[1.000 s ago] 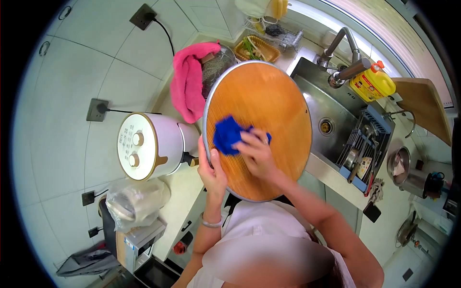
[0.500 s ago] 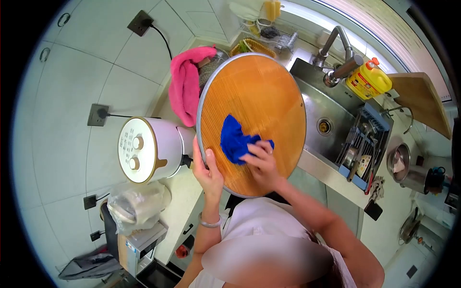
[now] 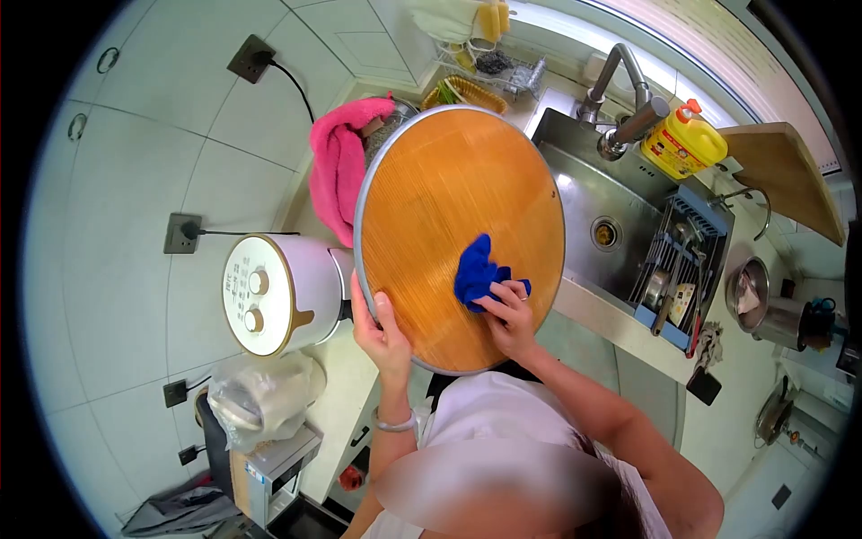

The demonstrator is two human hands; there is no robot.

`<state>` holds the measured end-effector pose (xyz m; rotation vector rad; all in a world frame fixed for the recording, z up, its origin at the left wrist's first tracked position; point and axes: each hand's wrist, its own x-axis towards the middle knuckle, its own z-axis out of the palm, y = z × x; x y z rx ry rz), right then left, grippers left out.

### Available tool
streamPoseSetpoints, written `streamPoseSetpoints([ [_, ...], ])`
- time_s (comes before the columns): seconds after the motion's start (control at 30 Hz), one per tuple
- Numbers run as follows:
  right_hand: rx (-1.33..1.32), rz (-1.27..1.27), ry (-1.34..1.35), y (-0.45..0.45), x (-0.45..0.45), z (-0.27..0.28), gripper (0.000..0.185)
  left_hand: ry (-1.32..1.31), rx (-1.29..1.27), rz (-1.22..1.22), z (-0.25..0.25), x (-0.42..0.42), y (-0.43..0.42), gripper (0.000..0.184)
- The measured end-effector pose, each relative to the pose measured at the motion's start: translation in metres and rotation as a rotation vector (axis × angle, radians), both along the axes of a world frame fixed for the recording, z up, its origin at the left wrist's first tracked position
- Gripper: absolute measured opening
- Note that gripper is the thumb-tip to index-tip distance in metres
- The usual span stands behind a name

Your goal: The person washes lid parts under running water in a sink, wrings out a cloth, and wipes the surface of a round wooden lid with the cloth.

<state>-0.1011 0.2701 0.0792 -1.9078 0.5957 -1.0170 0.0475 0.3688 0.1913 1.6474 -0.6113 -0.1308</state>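
Observation:
A round wooden cutting board [image 3: 449, 198] with a grey metal rim is held up in front of me, its face tilted toward the camera. My left hand [image 3: 382, 334] grips the rim at the lower left, thumb on the face and fingers behind, partly hidden. Against the lower right of the wood, my right hand [image 3: 510, 316] holds a crumpled blue cloth [image 3: 476, 272]. Part of the cloth is bunched under the fingers.
Right of the board is a steel sink [image 3: 584, 193] with a faucet [image 3: 620, 81] and a dish rack [image 3: 673, 269]. A yellow bottle [image 3: 684, 144] stands behind it. To the left are a white rice cooker [image 3: 292, 287] and a pink towel [image 3: 337, 175].
The blue cloth and my right hand have moved right and slightly down across the board. My left hand still grips the rim; the board sits slightly further left in view.

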Motion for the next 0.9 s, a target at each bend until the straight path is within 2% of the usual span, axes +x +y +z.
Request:
streamPoseSetpoints([
  [0.13,-0.162,-0.076,-0.112,-0.046,0.051,0.034,0.036,-0.022,0.024,-0.087,0.003,-0.004,0.001,0.048],
  [0.2,-0.197,-0.171,-0.255,-0.083,0.095,0.066,0.034,-0.246,0.087,-0.051,0.01,-0.011,-0.001,0.048],
  [0.3,-0.162,-0.238,-0.347,-0.142,0.142,0.102,0.032,-0.118,0.027,-0.04,0.008,-0.02,0.003,0.048],
  [0.37,-0.17,-0.336,-0.324,-0.179,0.16,0.11,0.03,-0.164,0.038,-0.074,0.008,-0.019,0.002,0.05],
  [0.43,-0.094,-0.36,-0.303,-0.176,0.166,0.115,0.031,-0.208,0.049,-0.1,0.008,-0.019,0.005,0.052],
  [0.5,-0.077,-0.248,-0.326,-0.142,0.153,0.118,0.034,-0.106,0.044,-0.086,0.007,-0.018,0.004,0.052],
  [0.53,-0.21,-0.166,-0.418,-0.119,0.148,0.119,0.031,-0.108,0.041,-0.085,0.007,-0.017,0.004,0.052],
  [0.57,-0.305,-0.084,-0.369,-0.091,0.138,0.129,0.032,-0.064,0.067,-0.069,0.007,-0.015,0.005,0.052],
  [0.6,-0.207,-0.026,-0.449,-0.064,0.135,0.136,0.03,-0.039,0.084,-0.064,0.006,-0.016,0.007,0.052],
  [0.7,-0.33,-0.155,-0.422,-0.094,0.141,0.124,0.028,-0.052,0.091,-0.073,0.005,-0.017,0.014,0.052],
  [0.77,-0.141,-0.262,-0.396,-0.148,0.142,0.108,0.027,-0.108,0.057,-0.083,0.009,-0.02,0.013,0.052],
  [0.83,0.009,-0.473,-0.33,-0.195,0.145,0.068,0.021,-0.145,0.026,-0.087,0.01,-0.023,0.014,0.052],
  [0.87,-0.083,-0.488,-0.151,-0.206,0.139,0.036,0.022,-0.095,0.037,-0.059,0.01,-0.022,0.013,0.052],
  [0.9,0.069,-0.311,-0.12,-0.212,0.134,0.006,0.026,-0.044,0.048,-0.033,0.01,-0.021,0.012,0.052],
])
